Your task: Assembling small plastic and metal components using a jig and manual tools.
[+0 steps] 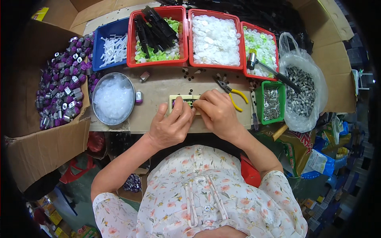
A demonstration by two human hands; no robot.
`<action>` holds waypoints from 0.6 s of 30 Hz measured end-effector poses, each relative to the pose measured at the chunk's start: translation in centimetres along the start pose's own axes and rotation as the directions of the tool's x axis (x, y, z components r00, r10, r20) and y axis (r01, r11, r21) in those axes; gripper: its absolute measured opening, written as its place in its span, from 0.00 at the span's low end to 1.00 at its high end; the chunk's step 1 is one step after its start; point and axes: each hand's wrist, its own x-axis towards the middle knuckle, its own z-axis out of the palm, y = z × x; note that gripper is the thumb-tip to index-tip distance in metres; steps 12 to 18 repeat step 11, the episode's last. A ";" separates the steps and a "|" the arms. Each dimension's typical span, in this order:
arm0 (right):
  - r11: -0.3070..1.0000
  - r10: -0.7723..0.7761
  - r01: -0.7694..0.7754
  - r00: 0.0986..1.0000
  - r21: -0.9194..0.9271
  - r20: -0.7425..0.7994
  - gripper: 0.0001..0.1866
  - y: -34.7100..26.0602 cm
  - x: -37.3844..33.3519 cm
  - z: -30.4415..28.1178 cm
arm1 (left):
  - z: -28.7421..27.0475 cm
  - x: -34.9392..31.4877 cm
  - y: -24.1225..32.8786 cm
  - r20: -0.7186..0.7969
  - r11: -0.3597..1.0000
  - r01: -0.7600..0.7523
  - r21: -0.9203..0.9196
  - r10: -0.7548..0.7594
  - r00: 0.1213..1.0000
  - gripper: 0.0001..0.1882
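A small cream plastic frame (pixel 171 102), with dark, purple and green parts inside, lies on the table in front of me. My left hand (pixel 171 123) bends over its left part, fingers curled and fingertips against the frame. Over the right part, my right hand (pixel 218 113) pinches thumb and fingers together near the middle of the frame. Whatever lies between those fingertips is hidden. Just beyond the right hand are yellow-handled pliers (pixel 237 99). A small motor with a purple end (pixel 138 97) stands left of the hands, beside a metal bowl of clear whitish material (pixel 113 97).
A carton of purple-and-grey motors (pixel 65 85) stands left. Along the back are a blue bin (pixel 97 49) and red bins (pixel 186 55) of plastic parts. A hammer (pixel 278 75) lies across the right red bin, near a green bin (pixel 260 101) of metal pins and a plastic bag (pixel 313 107).
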 end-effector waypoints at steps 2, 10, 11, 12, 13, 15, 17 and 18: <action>1.000 0.001 -0.001 1.000 -0.010 -0.001 0.13 -0.2 0.0 -0.1 | -0.1 0.0 -0.2 0.011 1.000 -0.013 0.005 0.013 1.000 0.09; 0.997 -0.069 0.072 0.993 -0.026 0.093 0.14 0.5 0.2 -0.5 | -0.3 0.2 -0.3 0.080 0.997 -0.067 0.032 0.065 0.995 0.12; 0.997 -0.069 0.072 0.994 -0.026 0.090 0.14 0.5 0.1 -0.6 | -0.2 0.1 -0.4 0.079 0.997 -0.070 0.028 0.067 0.995 0.13; 0.997 -0.069 0.072 0.994 -0.026 0.090 0.14 0.5 0.1 -0.6 | -0.2 0.1 -0.4 0.079 0.997 -0.070 0.028 0.067 0.995 0.13; 0.997 -0.069 0.072 0.994 -0.026 0.090 0.14 0.5 0.1 -0.6 | -0.2 0.1 -0.4 0.079 0.997 -0.070 0.028 0.067 0.995 0.13; 0.997 -0.069 0.072 0.994 -0.026 0.090 0.14 0.5 0.1 -0.6 | -0.2 0.1 -0.4 0.079 0.997 -0.070 0.028 0.067 0.995 0.13; 0.997 -0.069 0.072 0.994 -0.026 0.090 0.14 0.5 0.1 -0.6 | -0.2 0.1 -0.4 0.079 0.997 -0.070 0.028 0.067 0.995 0.13; 0.997 -0.069 0.072 0.994 -0.026 0.090 0.14 0.5 0.1 -0.6 | -0.2 0.1 -0.4 0.079 0.997 -0.070 0.028 0.067 0.995 0.13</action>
